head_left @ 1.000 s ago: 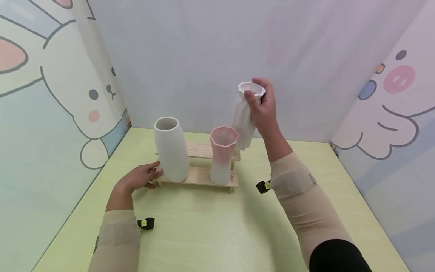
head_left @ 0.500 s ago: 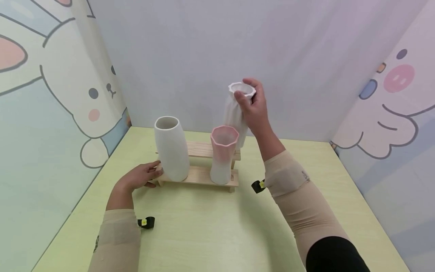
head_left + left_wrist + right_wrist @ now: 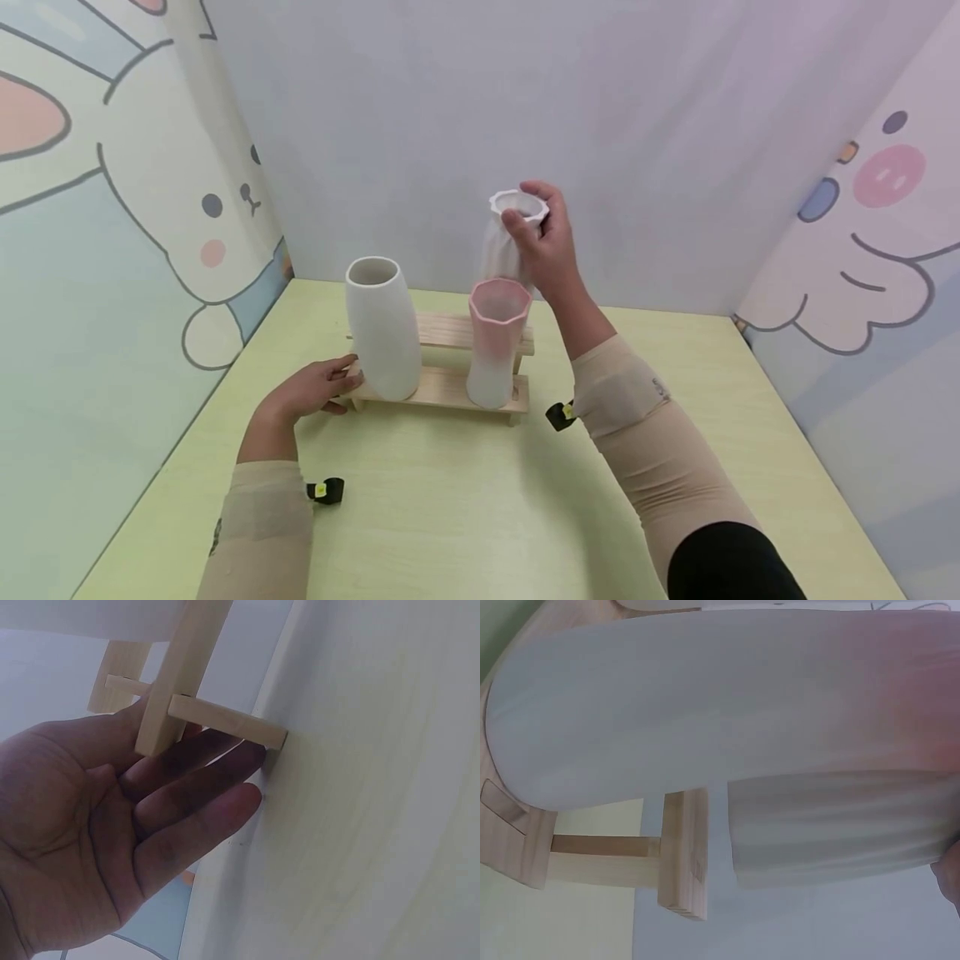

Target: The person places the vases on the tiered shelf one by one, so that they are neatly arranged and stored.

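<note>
My right hand (image 3: pixel 551 250) grips a white ribbed vase (image 3: pixel 501 246) by its scalloped rim, thumb on the near side. The vase is upright behind a pink-and-white vase (image 3: pixel 490 367). In the right wrist view the base of the ribbed vase (image 3: pixel 832 832) hangs just above the upper board of a two-tier wooden stand (image 3: pixel 682 855), with a narrow gap. A tall white vase (image 3: pixel 382 342) and the pink-and-white one stand on the lower tier. My left hand (image 3: pixel 311 390) holds the stand's left end; the left wrist view has its fingers beneath the board (image 3: pixel 187 667).
The stand rests on a pale yellow table (image 3: pixel 442 500) towards the back. A grey-white curtain (image 3: pixel 390 125) rises behind it. Cartoon-printed panels (image 3: pixel 172 217) flank both sides. A black wrist camera (image 3: pixel 561 415) projects from the right forearm.
My right hand has carried the ribbed vase leftward, from right of the stand to over its upper tier behind the pink-and-white vase. The left hand stays at the stand's end.
</note>
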{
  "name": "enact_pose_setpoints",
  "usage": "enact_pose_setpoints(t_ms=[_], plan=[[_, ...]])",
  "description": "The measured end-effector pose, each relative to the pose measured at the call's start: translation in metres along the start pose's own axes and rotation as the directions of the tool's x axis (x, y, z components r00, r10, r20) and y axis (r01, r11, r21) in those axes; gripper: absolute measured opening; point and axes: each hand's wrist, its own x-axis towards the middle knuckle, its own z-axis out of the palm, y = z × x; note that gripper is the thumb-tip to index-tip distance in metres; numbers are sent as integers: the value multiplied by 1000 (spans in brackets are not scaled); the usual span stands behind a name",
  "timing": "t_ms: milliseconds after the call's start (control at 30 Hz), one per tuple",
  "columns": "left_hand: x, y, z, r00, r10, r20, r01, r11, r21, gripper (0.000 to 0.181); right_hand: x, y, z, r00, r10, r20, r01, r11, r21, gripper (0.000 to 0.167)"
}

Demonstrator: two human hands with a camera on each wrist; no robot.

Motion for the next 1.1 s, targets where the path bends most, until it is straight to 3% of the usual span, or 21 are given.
enact_pose_setpoints(t_ms=[200,467,600,767,900,1100], plan=[[2,2,1,1000,4,2,-4,1000,-3,83,5,24,-1,1000,19,5,-19,1000,8,53],[0,7,3,1000,7,7,-7,1000,-3,80,3,41,-4,999,30,25,-30,999,29,59],[1,7,4,1000,8,7,-8,1000,4,80,1,41,-5,999,36,40,-38,999,35,64],[2,6,4,1000,9,12,-9,1000,14,81,-1,36,-7,993,92,68,-97,993,71,57],[0,7,3,1000,6,15,-6,1000,21,81,-2,33,-8,981,155,115,-168,979,115,53],[-3,4,-2,1000,0,21,0,1000,25,84,1,33,-7,960,221,171,-239,967,92,53]])
